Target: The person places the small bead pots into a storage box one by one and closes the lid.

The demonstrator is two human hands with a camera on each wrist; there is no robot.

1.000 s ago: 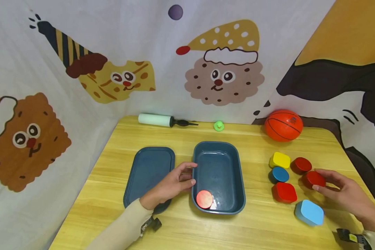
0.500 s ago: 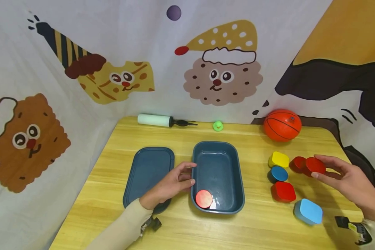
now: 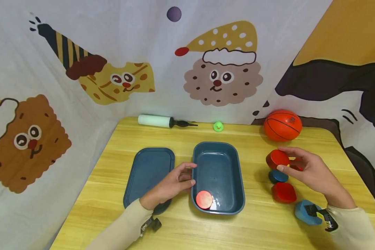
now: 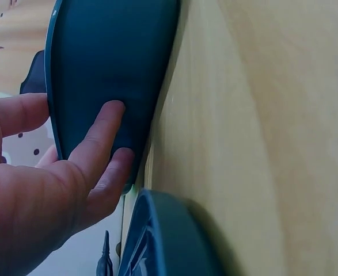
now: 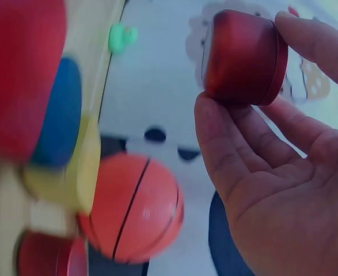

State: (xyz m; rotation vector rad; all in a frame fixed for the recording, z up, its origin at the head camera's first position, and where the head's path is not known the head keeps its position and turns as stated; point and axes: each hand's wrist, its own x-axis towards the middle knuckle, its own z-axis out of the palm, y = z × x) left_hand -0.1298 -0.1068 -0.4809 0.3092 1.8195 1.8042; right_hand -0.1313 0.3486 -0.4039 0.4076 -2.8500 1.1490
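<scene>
In the head view my right hand (image 3: pixel 310 170) pinches a red round tin (image 3: pixel 278 159) between thumb and fingers, above the group of tins. The right wrist view shows this lidded metallic tin (image 5: pixel 246 54) tilted at the fingertips. My left hand (image 3: pixel 172 182) touches the left wall of a dark blue box (image 3: pixel 240 187); in the left wrist view the fingers lie against the outside of the box (image 4: pixel 114 52) and the thumb meets its rim. Inside the box another red round tin (image 3: pixel 204 199) lies in the near left corner.
Below the right hand stand a blue round tin (image 3: pixel 278 176), a red square tin (image 3: pixel 283 192) and a light blue tin (image 3: pixel 303 212). Yellow and red tins are mostly hidden. A dark blue lid (image 3: pixel 150 173), hand pump (image 3: pixel 156 121), green duck (image 3: pixel 218 126) and orange ball (image 3: pixel 282 125) surround the box.
My right hand has lifted the red round tin from the table's right side and carried it left, over the yellow tin. The left hand and box have stayed in place.
</scene>
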